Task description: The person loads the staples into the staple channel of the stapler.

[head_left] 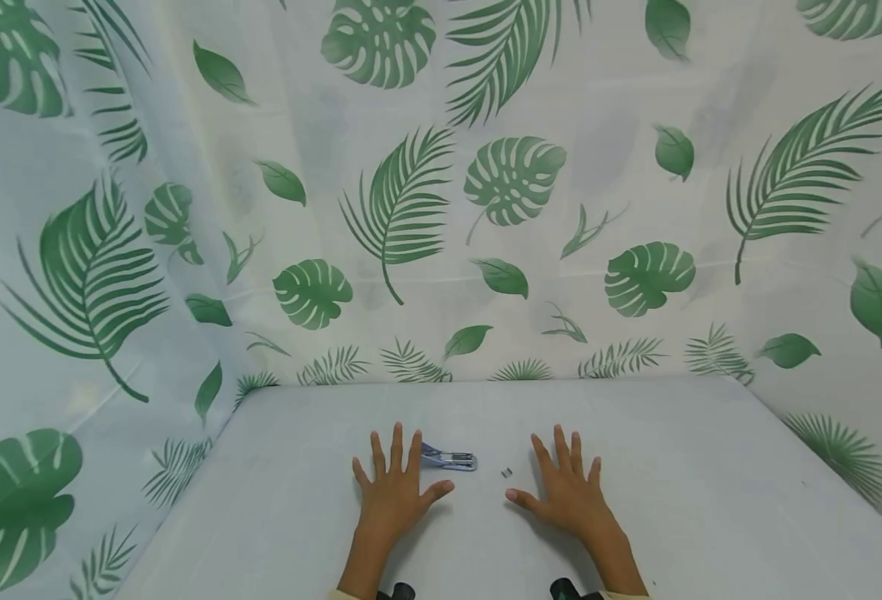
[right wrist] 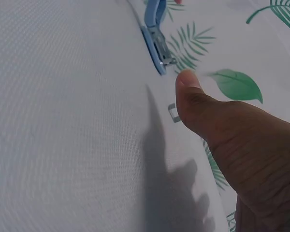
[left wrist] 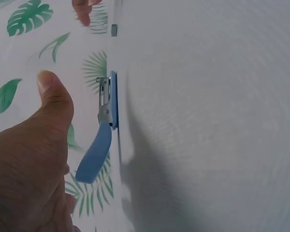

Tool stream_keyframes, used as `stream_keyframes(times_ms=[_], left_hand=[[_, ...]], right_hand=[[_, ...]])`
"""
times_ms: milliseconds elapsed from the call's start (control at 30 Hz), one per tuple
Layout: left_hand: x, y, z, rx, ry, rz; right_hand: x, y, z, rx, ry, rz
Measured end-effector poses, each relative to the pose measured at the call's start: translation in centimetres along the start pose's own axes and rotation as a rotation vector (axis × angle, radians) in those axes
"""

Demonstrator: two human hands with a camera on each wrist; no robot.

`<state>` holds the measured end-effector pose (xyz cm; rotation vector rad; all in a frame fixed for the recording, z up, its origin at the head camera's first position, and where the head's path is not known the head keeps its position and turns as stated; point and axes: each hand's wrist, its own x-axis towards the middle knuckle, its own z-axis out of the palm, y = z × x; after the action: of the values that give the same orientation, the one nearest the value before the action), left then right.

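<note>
A blue stapler (head_left: 450, 458) lies on the white table, its blue handle (left wrist: 94, 157) swung up away from the metal magazine (right wrist: 159, 44). My left hand (head_left: 392, 504), fingers spread straight, is just left of the stapler and covers part of its handle end in the head view. Right of the stapler is a small silver strip of staples (head_left: 507, 472), also visible in the right wrist view as a bracket-shaped staple strip (right wrist: 173, 113). My right hand (head_left: 570, 497) is spread beside the staples, its thumb nearest to them. Neither hand holds anything.
The white table (head_left: 681, 450) reaches back to a white cloth wall (head_left: 426, 333) printed with green leaves. Similar leaf cloth hangs at the left and right sides. Dark straps (head_left: 564, 588) show at the wrists.
</note>
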<state>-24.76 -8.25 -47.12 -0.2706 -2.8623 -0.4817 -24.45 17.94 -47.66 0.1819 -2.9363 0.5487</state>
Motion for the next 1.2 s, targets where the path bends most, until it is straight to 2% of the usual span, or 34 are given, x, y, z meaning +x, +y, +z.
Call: stream_keyframes(times_ms=[167,267,433,500,633,800,1000,1200], left_hand=[[0.5,0.2,0.2,-0.036,0.039,-0.025],[0.9,0.4,0.3,-0.079,0.1,-0.046],[1.8,0.5,0.6,-0.201,0.15,-0.14],[2.0,0.5,0.9,-0.276,0.137,-0.189],[2.4,0.4,1.4,-0.427,0.14,-0.238],[2.6,0.0,1.6,-0.581,0.154,-0.253],[2.8,-0.6,1.8,-0.655,0.099,-0.25],[3.0,-0.5,1.9,-0.709,0.052,-0.256]], right_hand=[[0.2,0.1,0.2,-0.009,0.003,-0.011],[0.3,0.1,0.2,-0.004,-0.015,-0.007],[0.4,0.1,0.3,0.039,-0.045,0.007],[0.4,0.1,0.3,0.044,-0.054,0.012],[0.5,0.0,0.3,0.041,-0.068,0.018],[0.5,-0.1,0.2,0.054,-0.081,0.018],[0.5,0.0,0.3,0.034,-0.095,0.02],[0.4,0.2,0.5,0.058,-0.133,0.032]])
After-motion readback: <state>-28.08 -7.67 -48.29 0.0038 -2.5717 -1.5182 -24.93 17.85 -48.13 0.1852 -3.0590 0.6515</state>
